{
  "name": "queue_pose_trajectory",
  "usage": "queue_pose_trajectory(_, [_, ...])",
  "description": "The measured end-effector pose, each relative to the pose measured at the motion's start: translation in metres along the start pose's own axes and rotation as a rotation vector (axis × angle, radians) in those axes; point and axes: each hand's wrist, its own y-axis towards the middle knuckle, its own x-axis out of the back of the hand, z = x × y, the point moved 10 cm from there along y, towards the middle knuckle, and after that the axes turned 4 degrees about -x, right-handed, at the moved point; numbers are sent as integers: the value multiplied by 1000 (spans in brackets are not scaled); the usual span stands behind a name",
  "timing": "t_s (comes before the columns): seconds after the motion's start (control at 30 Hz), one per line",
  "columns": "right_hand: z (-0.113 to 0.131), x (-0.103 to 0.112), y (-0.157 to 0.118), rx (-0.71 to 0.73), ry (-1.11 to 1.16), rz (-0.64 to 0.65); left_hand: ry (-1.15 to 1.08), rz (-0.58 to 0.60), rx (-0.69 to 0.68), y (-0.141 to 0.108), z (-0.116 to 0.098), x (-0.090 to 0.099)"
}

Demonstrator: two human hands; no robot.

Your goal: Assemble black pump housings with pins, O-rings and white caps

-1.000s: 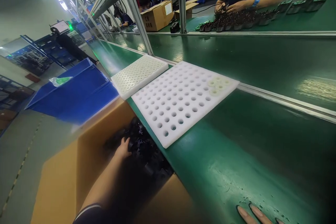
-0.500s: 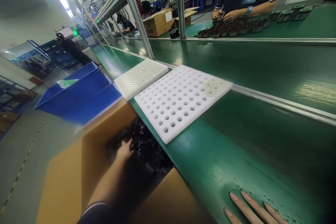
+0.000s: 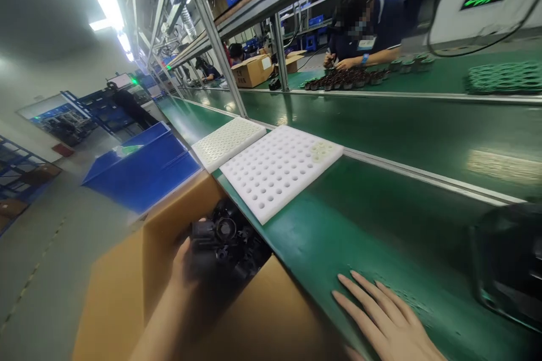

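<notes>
When the clock face is centred on the tray (image 3: 271, 211), the left hand (image 3: 182, 262) is at 8 o'clock, in the mouth of the carton (image 3: 114, 293). It is closed around black parts (image 3: 203, 231), which hide most of the fingers; the number held cannot be told. Loose parts (image 3: 245, 262) of like colour lie in the carton at 7 o'clock. The right hand (image 3: 387, 316) is between 4 and 5 o'clock, palm down over the worktop (image 3: 313, 237), fingers extended and slightly spread.

The tray lies flat on the worktop. Pale rings (image 3: 322, 151) occupy its holes at 2 o'clock. A second tray (image 3: 228, 157) lies just beside it at 10 o'clock. The bin (image 3: 144, 177), blue, is at 9 o'clock. A black object (image 3: 512, 262), blurred, stands between 3 and 4 o'clock. At 1 o'clock, a co-worker (image 3: 387, 28) is behind clustered dark parts (image 3: 347, 80).
</notes>
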Motion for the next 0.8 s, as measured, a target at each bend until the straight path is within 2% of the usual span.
queue_pose_trajectory(0.07, [-8, 6, -1, -145, 159, 54, -217, 155, 60, -24, -7, -52])
queue_pose_trajectory(0.13, [-15, 11, -4, -281, 379, 52, -305, 315, 124, -48, -8, -105])
queue_pose_trajectory(0.23, [-20, 27, -8, -327, 660, -35, -341, 546, 224, -88, 4, -179])
queue_pose_trajectory(0.33, [-25, 52, -15, -293, 686, -90, -366, 739, 316, -131, 20, -246])
queue_pose_trajectory(0.43, [-39, 81, -33, -314, 649, -159, -391, 875, 395, -172, 33, -298])
queue_pose_trajectory(0.5, [-48, 97, -50, -351, 647, -216, -395, 929, 433, -194, 39, -323])
queue_pose_trajectory(0.6, [-59, 113, -73, -406, 637, -272, -350, 941, 457, -210, 45, -343])
queue_pose_trajectory(0.73, [-79, 134, -97, -542, 569, -317, -107, 904, 407, -203, 47, -346])
queue_pose_trajectory(0.8, [-86, 147, -103, -579, 501, -264, 19, 881, 361, -197, 43, -343])
